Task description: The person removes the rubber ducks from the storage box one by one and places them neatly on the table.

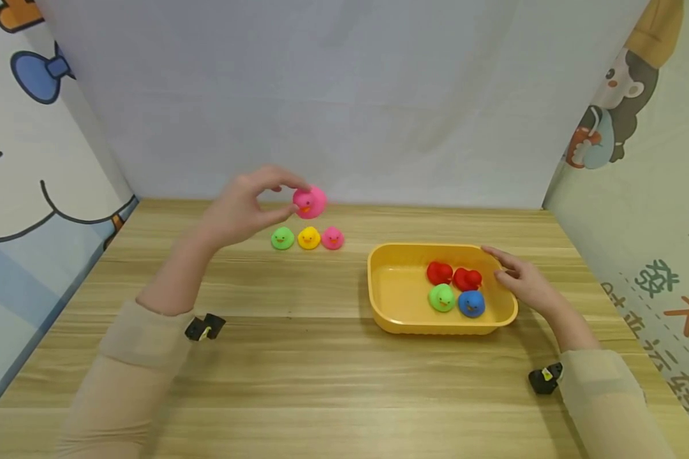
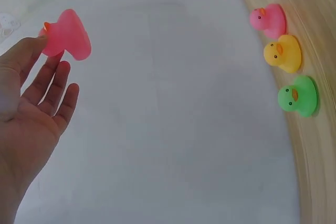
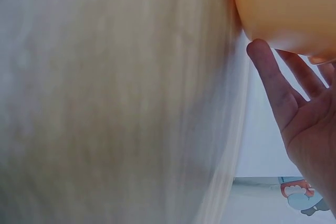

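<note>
A pink rubber duck (image 1: 316, 203) is pinched between the thumb and fingers of my left hand (image 1: 238, 207), raised near the back of the table. Its flat base faces sideways in the left wrist view. Just below it stands a row of ducks: green (image 1: 282, 238), yellow (image 1: 309, 238) and pink (image 1: 333, 238). My right hand (image 1: 525, 280) rests at the right end of a yellow plastic basket (image 1: 399, 328), its fairly straight fingers touching the rim. Inside that basket sit two red ducks (image 1: 439, 273), a green duck (image 1: 442, 298) and a blue duck (image 1: 472, 304).
The ducks and basket stand on a wood-grain table (image 1: 298, 376). A pale cloth wall (image 1: 344, 108) closes off the back, and printed cartoon panels (image 1: 626, 191) flank the sides. Small black devices (image 1: 205, 327) are strapped at both wrists.
</note>
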{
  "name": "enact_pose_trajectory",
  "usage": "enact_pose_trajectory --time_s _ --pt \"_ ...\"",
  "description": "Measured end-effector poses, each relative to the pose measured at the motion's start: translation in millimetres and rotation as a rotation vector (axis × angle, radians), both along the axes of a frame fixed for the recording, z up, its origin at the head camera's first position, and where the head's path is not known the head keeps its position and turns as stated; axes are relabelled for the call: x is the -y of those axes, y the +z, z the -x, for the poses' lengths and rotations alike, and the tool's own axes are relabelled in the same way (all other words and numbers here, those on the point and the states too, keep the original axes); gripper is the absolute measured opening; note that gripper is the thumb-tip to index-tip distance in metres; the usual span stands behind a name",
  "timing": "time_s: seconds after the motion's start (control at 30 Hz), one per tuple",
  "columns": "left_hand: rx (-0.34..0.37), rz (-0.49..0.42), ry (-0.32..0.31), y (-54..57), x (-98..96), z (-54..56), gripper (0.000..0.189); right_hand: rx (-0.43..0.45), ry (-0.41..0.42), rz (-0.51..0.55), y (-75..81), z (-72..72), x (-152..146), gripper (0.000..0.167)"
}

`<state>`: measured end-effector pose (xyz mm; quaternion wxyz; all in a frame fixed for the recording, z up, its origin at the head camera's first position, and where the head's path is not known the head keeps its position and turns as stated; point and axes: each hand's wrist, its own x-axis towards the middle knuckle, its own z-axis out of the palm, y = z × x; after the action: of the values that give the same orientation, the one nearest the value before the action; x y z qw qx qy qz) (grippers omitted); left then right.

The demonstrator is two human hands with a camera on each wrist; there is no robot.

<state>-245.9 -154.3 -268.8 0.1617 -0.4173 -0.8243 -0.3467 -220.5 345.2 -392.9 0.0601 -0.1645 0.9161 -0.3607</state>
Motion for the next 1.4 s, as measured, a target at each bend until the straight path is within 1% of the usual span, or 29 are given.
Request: enact_pose_trajectory --time_s 0.03,0.17,0.3,0.5,0.63,0.8,0.9,1.07,1.2,1.4 --pt "-0.002 -0.004 0.011 -1.1 3.2 1.6 0.031 0.001 -0.001 -0.002 -0.2 0.2 -0.1 0.050" --pt "0.027 -0.024 0.055 -6.0 14.8 6.5 0.030 -0.003 0.000 -0.004 0.6 0.0 0.6 0.050" --pt "0.069 -0.051 0.103 -10.8 24.9 10.5 0.029 -0.010 0.005 0.006 1.2 -0.4 1.5 0.050" --pt "0.112 -0.038 0.181 -17.0 37.8 15.5 0.029 -0.004 0.000 0.013 1.3 -1.1 1.7 0.050" --pt "0.151 -0.045 0.218 -23.1 45.6 21.1 0.029 -0.006 0.002 0.009 1.2 -1.0 0.8 0.050" --pt "0.183 -0.061 0.261 -32.9 54.7 28.2 0.030 -0.011 -0.010 -0.010 -0.6 1.4 -1.1 0.050" --pt "0.173 -0.064 0.275 -39.8 60.0 31.7 0.030 -0.011 -0.010 -0.011 -1.4 2.2 -1.5 0.051" --pt "0.169 -0.037 0.313 -53.5 68.8 38.1 0.029 -0.017 -0.003 -0.016 -0.7 1.0 -1.1 0.050" --pt "0.200 -0.006 0.333 -62.6 73.7 41.6 0.030 -0.017 -0.004 -0.014 -0.7 -0.3 -0.8 0.050" --pt "0.263 0.036 0.362 -74.8 80.1 43.3 0.031 -0.011 -0.006 -0.007 -2.5 0.0 -0.9 0.050"
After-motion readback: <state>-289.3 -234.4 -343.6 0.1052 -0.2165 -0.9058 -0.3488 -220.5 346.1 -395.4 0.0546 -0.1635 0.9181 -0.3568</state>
